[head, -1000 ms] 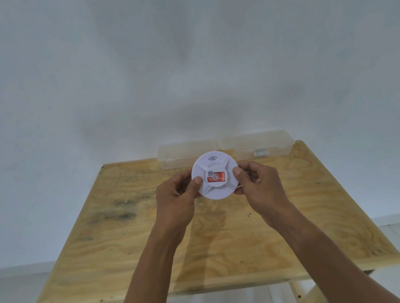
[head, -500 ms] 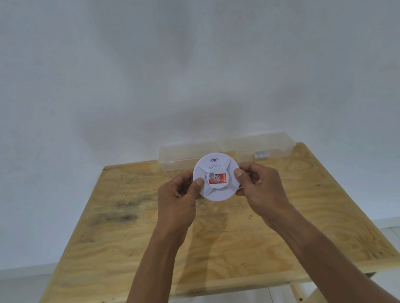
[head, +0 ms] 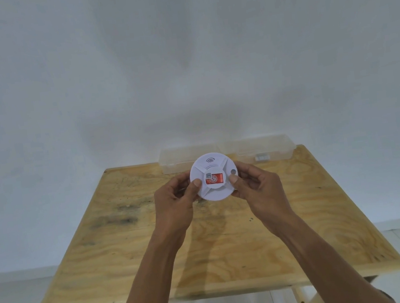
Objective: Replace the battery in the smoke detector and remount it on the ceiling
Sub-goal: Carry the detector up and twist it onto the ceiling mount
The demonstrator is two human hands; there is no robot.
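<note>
A round white smoke detector [head: 215,191] with a red label and a small code sticker at its centre is held up above the wooden table [head: 130,249], its face turned toward me. My left hand [head: 175,205] grips its left rim with the thumb on the face. My right hand [head: 260,189] grips the right rim, thumb just below a small round button. The fingers behind the detector are hidden. No battery is visible.
Two clear plastic boxes [head: 182,158] [head: 264,149] stand side by side at the table's far edge against the white wall; a small pale object lies in the right one. Tiled floor shows on both sides of the table.
The detector has turned slightly in my hands, so a small round button now shows at its right. Both hands keep their grip in nearly the same place.
</note>
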